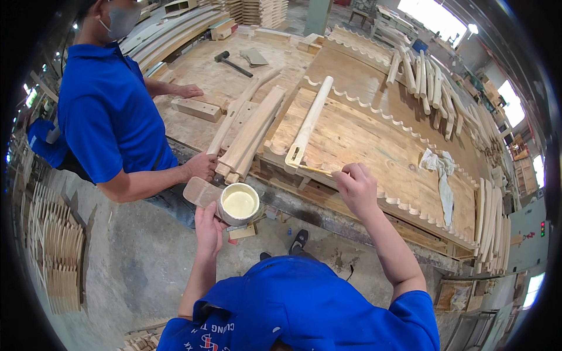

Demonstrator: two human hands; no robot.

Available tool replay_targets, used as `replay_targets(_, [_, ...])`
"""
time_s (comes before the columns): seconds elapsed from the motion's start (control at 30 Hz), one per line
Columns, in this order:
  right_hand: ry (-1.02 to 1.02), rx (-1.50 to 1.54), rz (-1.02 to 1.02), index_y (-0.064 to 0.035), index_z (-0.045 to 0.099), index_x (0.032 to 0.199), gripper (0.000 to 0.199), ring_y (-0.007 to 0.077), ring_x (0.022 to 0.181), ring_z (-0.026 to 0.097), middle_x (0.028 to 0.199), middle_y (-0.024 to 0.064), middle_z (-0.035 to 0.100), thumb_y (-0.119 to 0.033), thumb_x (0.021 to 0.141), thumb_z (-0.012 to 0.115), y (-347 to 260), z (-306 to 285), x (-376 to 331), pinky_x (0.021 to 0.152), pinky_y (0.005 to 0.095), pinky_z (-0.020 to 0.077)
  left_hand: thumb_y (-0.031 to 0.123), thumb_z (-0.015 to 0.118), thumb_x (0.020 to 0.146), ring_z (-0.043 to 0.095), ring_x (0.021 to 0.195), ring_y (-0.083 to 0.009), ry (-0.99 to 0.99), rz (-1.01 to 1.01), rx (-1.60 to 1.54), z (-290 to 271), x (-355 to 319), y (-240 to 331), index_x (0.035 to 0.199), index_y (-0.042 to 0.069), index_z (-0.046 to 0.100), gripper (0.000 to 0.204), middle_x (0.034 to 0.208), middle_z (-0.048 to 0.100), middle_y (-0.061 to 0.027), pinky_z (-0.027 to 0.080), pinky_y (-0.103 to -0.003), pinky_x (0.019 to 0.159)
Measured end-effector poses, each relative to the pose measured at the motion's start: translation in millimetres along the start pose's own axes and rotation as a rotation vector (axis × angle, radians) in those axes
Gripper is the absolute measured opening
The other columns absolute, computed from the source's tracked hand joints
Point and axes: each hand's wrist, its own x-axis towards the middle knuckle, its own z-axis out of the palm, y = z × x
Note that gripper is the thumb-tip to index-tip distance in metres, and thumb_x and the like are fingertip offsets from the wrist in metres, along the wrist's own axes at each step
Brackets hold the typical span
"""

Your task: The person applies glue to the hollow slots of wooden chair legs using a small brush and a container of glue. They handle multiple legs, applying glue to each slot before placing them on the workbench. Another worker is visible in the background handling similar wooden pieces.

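Note:
My left hand [209,228] is closed on a round white cup [239,204] of thick cream-coloured liquid, held in front of the bench. A flat brownish paddle-shaped piece [202,192] juts out at the cup's left side; whether it is fixed to the cup I cannot tell. Between the fingers of my right hand [356,187] is a thin yellowish stick [316,170]. Its far end reaches the near end of a long pale wooden leg [313,120], close to the slots cut there. The leg lies across a plywood-topped rack [374,158].
A co-worker [111,111] in blue stands left, one hand on shaped wooden pieces [249,140]. On the bench lie a hammer [233,63] and a wooden block [196,109]. A scalloped strip [404,127] edges the rack; a white cloth [440,175] and stacked legs [430,82] are at right.

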Motion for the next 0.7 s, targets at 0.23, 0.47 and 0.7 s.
replay_targets(0.23, [-0.088, 0.146, 0.067, -0.0127, 0.064, 0.081, 0.009, 0.0216, 0.073, 0.059, 0.076, 0.0038, 0.058, -0.009, 0.074, 0.068, 2, -2, 6, 0.057, 0.0345, 0.0478, 0.012, 0.039, 0.097, 0.059, 0.108, -0.0226, 0.024, -0.020, 0.019, -3, 1, -1, 0.131, 0.003, 0.035, 0.035, 0.123, 0.052, -0.0138, 0.058, -0.040, 0.076])
replay_targets(0.47, [-0.059, 0.071, 0.150, -0.0128, 0.064, 0.079, 0.005, 0.0210, 0.073, 0.059, 0.075, 0.0021, 0.058, -0.010, 0.076, 0.067, 13, 5, 19, 0.057, 0.0341, 0.0487, 0.013, 0.039, 0.097, 0.060, 0.105, -0.0233, 0.025, -0.012, 0.042, -2, 2, 0, 0.130, 0.004, 0.035, 0.034, 0.123, 0.052, -0.0141, 0.059, -0.038, 0.073])
replay_targets(0.7, [-0.007, 0.023, 0.141, -0.0135, 0.064, 0.081, 0.005, 0.0207, 0.074, 0.059, 0.077, 0.0020, 0.058, -0.012, 0.076, 0.066, 15, 14, 23, 0.058, 0.0339, 0.0494, 0.013, 0.039, 0.097, 0.062, 0.100, -0.0222, 0.046, -0.012, 0.034, 2, 1, 0, 0.129, 0.003, 0.036, 0.034, 0.119, 0.054, -0.0137, 0.059, -0.036, 0.069])
